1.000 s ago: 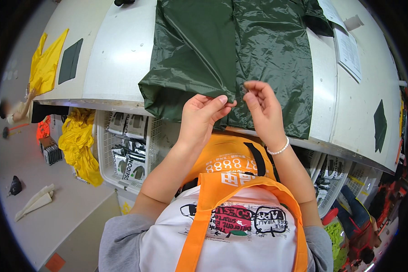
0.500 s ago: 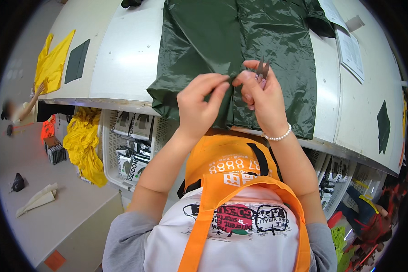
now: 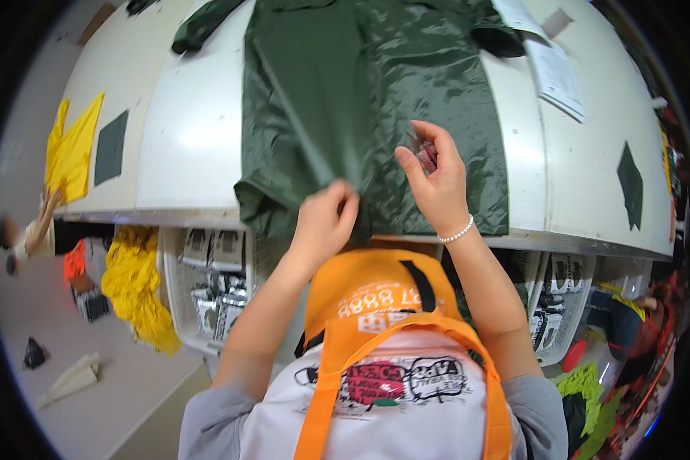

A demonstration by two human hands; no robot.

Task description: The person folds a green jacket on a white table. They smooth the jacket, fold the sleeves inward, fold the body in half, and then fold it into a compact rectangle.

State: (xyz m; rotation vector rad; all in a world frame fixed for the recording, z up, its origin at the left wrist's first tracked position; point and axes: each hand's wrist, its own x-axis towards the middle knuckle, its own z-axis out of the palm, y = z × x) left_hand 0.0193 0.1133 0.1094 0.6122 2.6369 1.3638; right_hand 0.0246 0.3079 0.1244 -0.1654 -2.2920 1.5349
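A shiny dark green garment point(image 3: 376, 100) lies spread on the white table point(image 3: 192, 138), its lower hem hanging over the near edge. My left hand point(image 3: 323, 224) pinches a fold of the garment at that hem. My right hand point(image 3: 435, 178) is lifted just above the cloth to the right, thumb and fingers closed on a small clear piece point(image 3: 423, 150) that is too small to identify. A pearl bracelet circles my right wrist. I wear an orange apron point(image 3: 383, 307).
Paper sheets point(image 3: 553, 70) lie at the table's far right. Dark green patches point(image 3: 111, 146) point(image 3: 630, 184) sit on either side. Yellow cloth point(image 3: 69, 149) lies at the left end and more point(image 3: 134, 285) hangs below. White wire baskets point(image 3: 207, 285) of packets stand under the table. Another person point(image 3: 31, 238) is at the left.
Both hands were pinching the hem close together. Now they have parted: my right hand has lifted up and right off the cloth, while my left stays at the fold.
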